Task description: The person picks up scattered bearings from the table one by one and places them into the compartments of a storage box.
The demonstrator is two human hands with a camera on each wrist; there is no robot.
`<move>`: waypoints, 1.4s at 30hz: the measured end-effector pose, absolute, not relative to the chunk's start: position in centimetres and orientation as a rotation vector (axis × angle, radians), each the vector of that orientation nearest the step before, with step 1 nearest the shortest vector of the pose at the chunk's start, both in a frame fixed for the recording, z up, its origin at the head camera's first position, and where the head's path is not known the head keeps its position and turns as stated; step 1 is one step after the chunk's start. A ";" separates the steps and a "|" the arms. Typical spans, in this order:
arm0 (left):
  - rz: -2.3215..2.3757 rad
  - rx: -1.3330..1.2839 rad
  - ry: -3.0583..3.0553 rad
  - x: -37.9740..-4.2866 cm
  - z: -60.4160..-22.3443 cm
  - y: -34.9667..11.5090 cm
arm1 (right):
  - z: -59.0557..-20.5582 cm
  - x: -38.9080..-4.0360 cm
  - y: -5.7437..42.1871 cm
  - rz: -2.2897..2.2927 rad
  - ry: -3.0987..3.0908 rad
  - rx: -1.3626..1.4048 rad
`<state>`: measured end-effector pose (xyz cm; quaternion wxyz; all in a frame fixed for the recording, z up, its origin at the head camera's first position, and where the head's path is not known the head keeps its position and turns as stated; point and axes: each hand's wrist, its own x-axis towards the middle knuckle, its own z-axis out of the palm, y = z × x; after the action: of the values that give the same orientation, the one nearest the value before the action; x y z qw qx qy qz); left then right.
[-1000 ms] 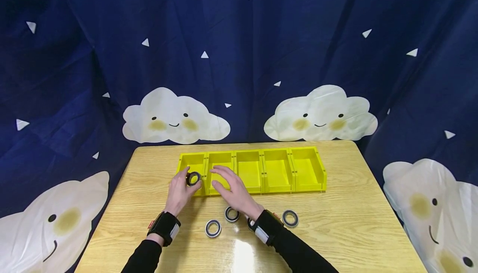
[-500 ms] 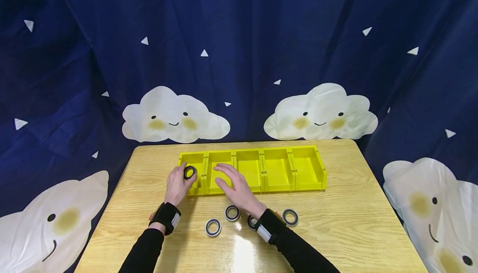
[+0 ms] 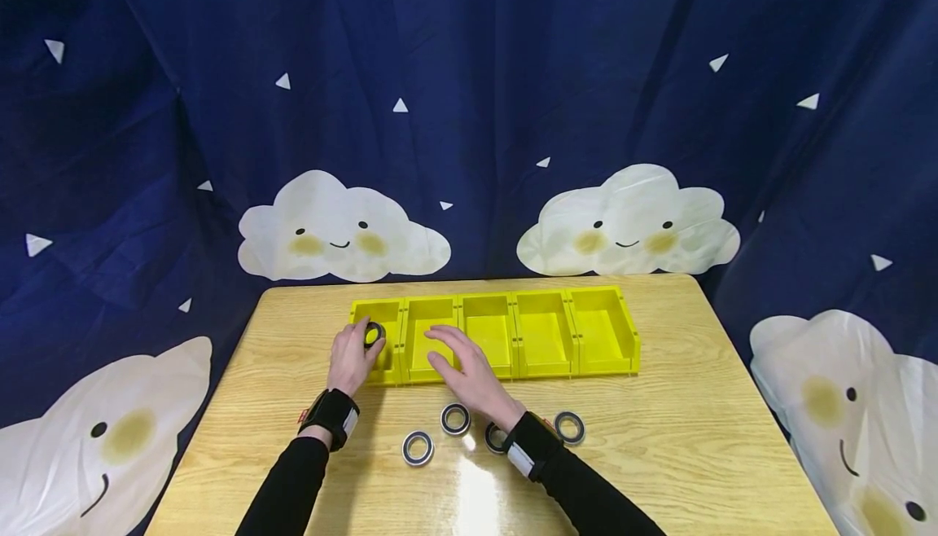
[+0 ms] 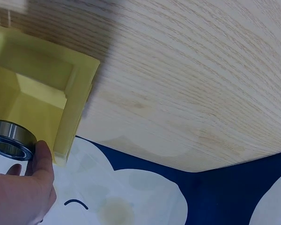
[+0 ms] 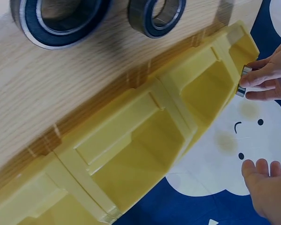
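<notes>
My left hand (image 3: 349, 354) pinches a ball bearing (image 3: 376, 332), a dark ring with a bright metal outer band, over the leftmost compartment of the yellow bin row (image 3: 487, 375). In the left wrist view the bearing (image 4: 13, 139) sits between thumb and fingers, close to the bin's side wall (image 4: 75, 110). My right hand (image 3: 472, 373) hovers above the second and third compartments, fingers spread and relaxed, holding nothing. The right wrist view shows the same right hand (image 5: 267, 192) apart from the bins, with the left hand (image 5: 274, 72) gripping the bearing farther off.
Several more bearings lie on the wooden table (image 3: 681, 438) in front of the bins: one bearing (image 3: 418, 448) at left, another (image 3: 455, 419) beside it, a third (image 3: 495, 437) partly under the right wrist, and one (image 3: 569, 428) at right. A dark blue curtain (image 3: 469, 112) hangs behind.
My left hand has moved slightly back and left with the bearing, farther over the leftmost compartment. My right hand has drawn a little to the right, away from the left one.
</notes>
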<state>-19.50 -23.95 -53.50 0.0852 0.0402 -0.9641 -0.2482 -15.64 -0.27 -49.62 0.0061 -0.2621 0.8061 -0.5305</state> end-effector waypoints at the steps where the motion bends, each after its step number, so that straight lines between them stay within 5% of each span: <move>1: -0.730 0.123 -2.888 -19.5 -53.6 -23.9 | -49.7 -15.6 -0.2 -1.656 2.522 -0.816; 42: -0.548 0.137 -3.036 -19.0 -56.0 -22.1 | -53.7 -16.1 0.9 -1.083 2.668 -0.708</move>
<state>-18.97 -22.09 -56.03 0.0267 0.0443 -0.9828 -0.1775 -16.08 0.90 -53.71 0.0878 -0.2379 0.8963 -0.3639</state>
